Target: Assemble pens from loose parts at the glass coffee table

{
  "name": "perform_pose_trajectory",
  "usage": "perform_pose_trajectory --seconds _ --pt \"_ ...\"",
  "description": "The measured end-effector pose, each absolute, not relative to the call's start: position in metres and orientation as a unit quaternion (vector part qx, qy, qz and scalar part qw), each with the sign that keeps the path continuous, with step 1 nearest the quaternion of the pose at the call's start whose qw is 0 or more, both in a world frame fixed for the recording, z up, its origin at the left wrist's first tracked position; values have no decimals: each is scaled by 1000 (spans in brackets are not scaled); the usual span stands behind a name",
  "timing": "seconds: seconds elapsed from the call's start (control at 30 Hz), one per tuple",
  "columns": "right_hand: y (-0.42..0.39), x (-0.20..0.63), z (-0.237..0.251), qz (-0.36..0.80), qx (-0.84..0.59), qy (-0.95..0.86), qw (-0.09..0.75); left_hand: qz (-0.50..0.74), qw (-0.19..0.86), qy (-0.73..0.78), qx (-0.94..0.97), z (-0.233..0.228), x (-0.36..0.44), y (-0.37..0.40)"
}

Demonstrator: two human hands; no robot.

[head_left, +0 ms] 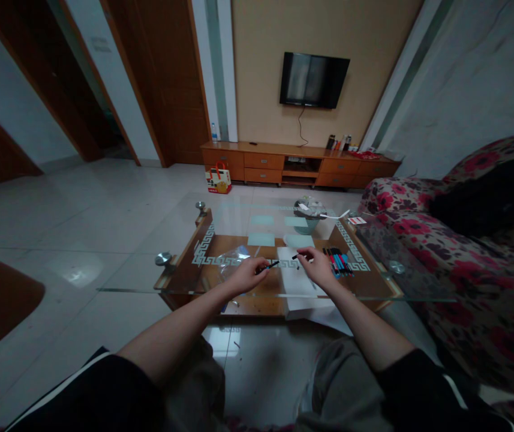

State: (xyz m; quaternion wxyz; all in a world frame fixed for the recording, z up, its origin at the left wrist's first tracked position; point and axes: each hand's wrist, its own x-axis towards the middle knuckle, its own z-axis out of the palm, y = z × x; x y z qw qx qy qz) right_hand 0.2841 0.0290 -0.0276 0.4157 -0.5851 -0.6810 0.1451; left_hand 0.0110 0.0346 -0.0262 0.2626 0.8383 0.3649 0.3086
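Seen from the head camera, both hands work over a glass-topped bench [373, 282] with a wooden lower shelf. The left hand [246, 275] is curled closed around a dark pen [271, 264], whose tip points right toward the other hand. The right hand [317, 268] pinches a small dark piece, probably a pen cap [295, 257], between thumb and fingertips, just apart from the pen's tip. Under the hands lies a white sheet of paper [297, 282], which hangs over the bench's near edge. Just right of the right hand sits a row of coloured pens [338, 262], red, blue and dark ones side by side. Left of the left hand lies a crumpled clear plastic bag [232, 262]. Farther back on the bench stands a small bowl [307, 223], holding pale, indistinct things. A floral sofa [463, 264] runs along the right.
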Motion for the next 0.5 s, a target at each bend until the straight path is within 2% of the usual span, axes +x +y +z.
perform_pose_trajectory --seconds 0.1,0.2,0.5 --pt "23 269 -20 203 -550 -670 455 301 261 365 842 -25 11 34" --pt "19 259 -16 228 -536 -671 460 295 262 362 845 -25 12 35" --pt "17 255 -18 227 -529 -686 446 292 267 361 844 -24 11 34"
